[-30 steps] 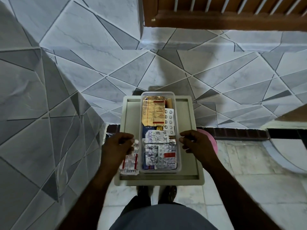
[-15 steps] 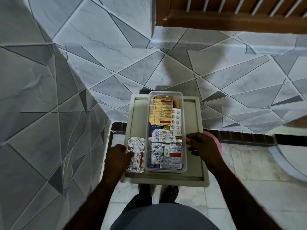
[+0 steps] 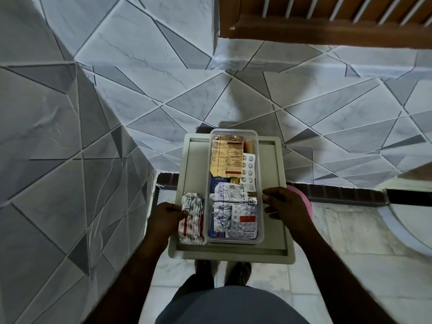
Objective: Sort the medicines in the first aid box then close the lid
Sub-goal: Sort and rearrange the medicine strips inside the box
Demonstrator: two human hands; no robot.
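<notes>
Left hand [image 3: 167,217] pinches foil strip [image 3: 192,218] lying beside clear box [image 3: 234,187]; right hand [image 3: 284,206], fingers curled, rests at box's right wall.

This looks like a home, likely a tiled corner or passage. Grey and white geometric wall tiles [image 3: 140,94] cover the walls from 9 to 2 o'clock. A slatted wooden frame [image 3: 327,19] hangs at 1 o'clock. Pale marble floor tiles [image 3: 350,265] lie at 4 o'clock, beside a dark brick skirting [image 3: 339,194].
</notes>
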